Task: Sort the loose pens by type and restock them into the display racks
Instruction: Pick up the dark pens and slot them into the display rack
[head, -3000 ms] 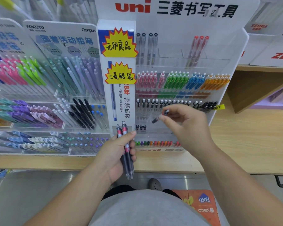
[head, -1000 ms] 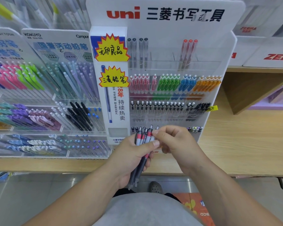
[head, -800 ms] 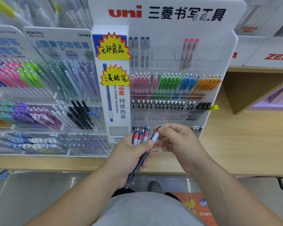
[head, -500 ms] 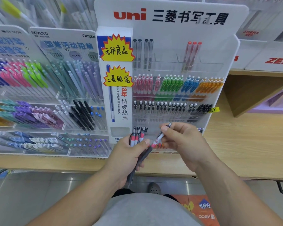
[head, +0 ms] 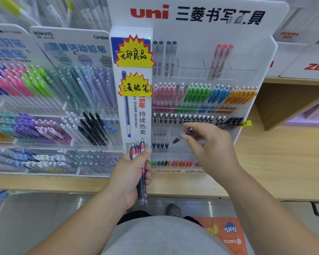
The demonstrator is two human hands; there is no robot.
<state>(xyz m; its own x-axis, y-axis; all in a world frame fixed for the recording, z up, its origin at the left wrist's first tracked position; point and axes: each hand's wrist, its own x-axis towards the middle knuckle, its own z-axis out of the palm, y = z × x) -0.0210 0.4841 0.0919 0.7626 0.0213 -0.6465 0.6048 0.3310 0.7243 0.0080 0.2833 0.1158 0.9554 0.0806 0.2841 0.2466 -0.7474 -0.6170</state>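
So the left hand is wrapped round a bundle of pens, roughly 3, none racked yet. The right hand pinches 1 single pen just in front of the uni rack, near its sparse lower row. I'd guess we're partway.

An orange carton lies on the grey floor at lower right, below the wooden surface.

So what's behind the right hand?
The uni rack: a row of black-capped pens shows above the right hand, four black caps to its left. The slots directly behind it are covered.
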